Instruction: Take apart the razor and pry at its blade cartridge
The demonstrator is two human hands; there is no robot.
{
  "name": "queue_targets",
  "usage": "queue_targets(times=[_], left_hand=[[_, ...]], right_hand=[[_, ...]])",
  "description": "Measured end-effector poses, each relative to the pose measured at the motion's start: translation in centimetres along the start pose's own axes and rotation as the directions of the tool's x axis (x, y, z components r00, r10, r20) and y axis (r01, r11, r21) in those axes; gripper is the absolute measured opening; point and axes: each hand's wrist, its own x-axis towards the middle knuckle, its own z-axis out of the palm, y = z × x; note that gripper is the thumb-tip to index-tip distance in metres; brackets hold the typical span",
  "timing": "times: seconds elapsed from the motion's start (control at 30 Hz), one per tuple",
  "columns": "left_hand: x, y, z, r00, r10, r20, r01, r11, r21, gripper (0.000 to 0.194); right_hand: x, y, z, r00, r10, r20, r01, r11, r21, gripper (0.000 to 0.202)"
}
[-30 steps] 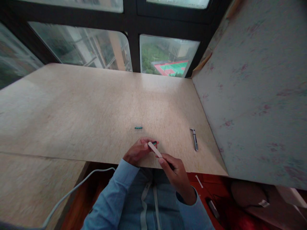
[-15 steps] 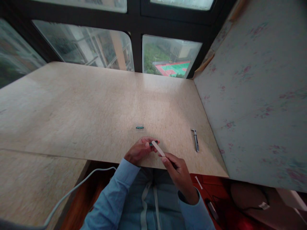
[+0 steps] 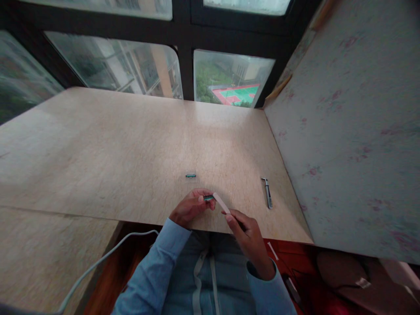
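Observation:
Pinched in the fingers of my left hand (image 3: 193, 207) is a small dark razor cartridge (image 3: 208, 197) with a green strip. My right hand (image 3: 246, 232) grips a pale, flat stick (image 3: 222, 204) with a rounded end. The stick's tip is right beside the cartridge's right end; whether they touch I cannot tell. Just beyond my left hand, a similar green-and-dark cartridge (image 3: 190, 176) lies on the counter, seemingly in a clear tray. Further right lies a grey and black razor (image 3: 268, 193), its head pointing away from me.
A pale stone-patterned counter (image 3: 131, 144) stretches to dark-framed windows. On the right stands a floral-papered wall (image 3: 354, 144). A white cable (image 3: 98, 262) loops below the counter edge at the left. A red surface (image 3: 292, 253) shows below on the right.
The stick's tip has moved slightly right, from over the cartridge to its right end, showing more of the cartridge. My right hand has shifted a little right; my left hand stays nearly still.

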Motion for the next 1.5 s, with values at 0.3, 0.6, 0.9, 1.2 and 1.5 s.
queue_targets(times=[0.3,0.6,0.9,1.2,1.5], left_hand=[[0.0,0.1,0.1,1.000,-0.010,-0.012,0.010,1.000,0.020,0.051],[0.0,0.1,0.1,1.000,0.009,0.010,-0.008,1.000,-0.003,0.049],[-0.1,0.0,0.0,0.995,-0.066,-0.072,0.063,0.997,-0.044,0.046],[-0.1,-0.1,-0.3,0.997,-0.062,-0.045,0.061,0.998,-0.031,0.045],[0.0,0.1,0.1,0.998,-0.053,-0.039,0.053,0.999,-0.002,0.046]], right_hand=[[-0.2,0.1,-0.1,1.000,0.000,-0.019,0.000,1.000,0.004,0.040],[-0.2,-0.2,0.0,0.999,-0.007,-0.051,0.008,1.000,0.012,0.039],[-0.2,-1.0,1.2,0.998,-0.066,0.015,0.065,0.996,0.058,0.036],[-0.1,-0.9,1.2,0.998,-0.060,0.029,0.059,0.997,0.058,0.037],[-0.1,-0.1,0.5,0.999,-0.016,0.040,0.015,0.999,0.037,0.037]])
